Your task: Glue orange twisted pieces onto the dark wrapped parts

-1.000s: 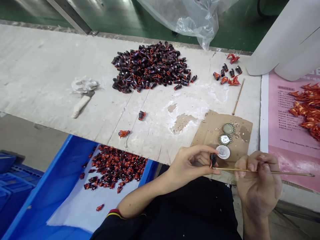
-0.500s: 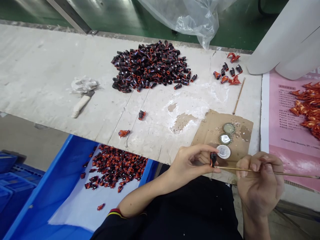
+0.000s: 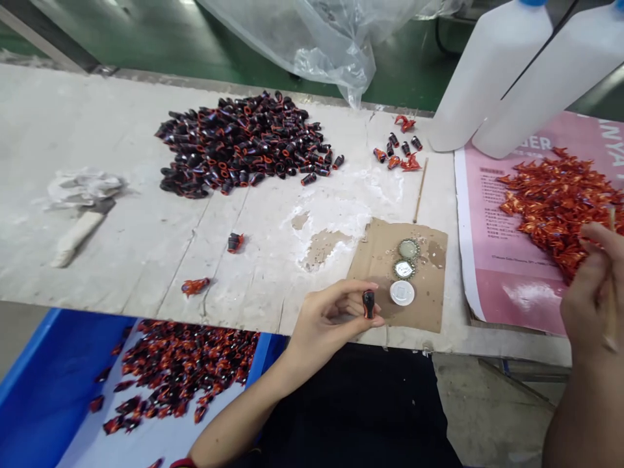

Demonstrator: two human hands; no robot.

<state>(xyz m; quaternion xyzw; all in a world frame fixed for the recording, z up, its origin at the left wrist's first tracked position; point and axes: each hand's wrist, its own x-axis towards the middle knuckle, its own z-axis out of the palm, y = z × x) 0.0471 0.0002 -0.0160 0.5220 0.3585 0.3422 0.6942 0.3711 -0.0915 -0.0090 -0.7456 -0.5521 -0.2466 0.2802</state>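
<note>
My left hand (image 3: 336,312) pinches a small black part with red edges (image 3: 369,304) between thumb and fingers, just left of a round white cap (image 3: 402,293). Over at the right edge, my right hand (image 3: 592,286) is closed around a thin wooden stick (image 3: 611,292), its fingertips beside a pile of orange-red pieces (image 3: 560,201) on a pink printed sheet (image 3: 507,286). Two metal bottle caps, one of them shiny (image 3: 404,268), lie with the white cap on brown cardboard (image 3: 429,305).
A large heap of black parts (image 3: 244,143) lies at the table's back. Two white bottles (image 3: 492,71) stand at the back right. A blue bin (image 3: 43,370) with assembled pieces sits front left. A wrapped-handle tool (image 3: 80,237) and another stick (image 3: 420,188) lie on the table.
My right hand has moved right with the stick, away from my left hand, to the orange-red pile. My left hand still holds the black part. The view has shifted right.
</note>
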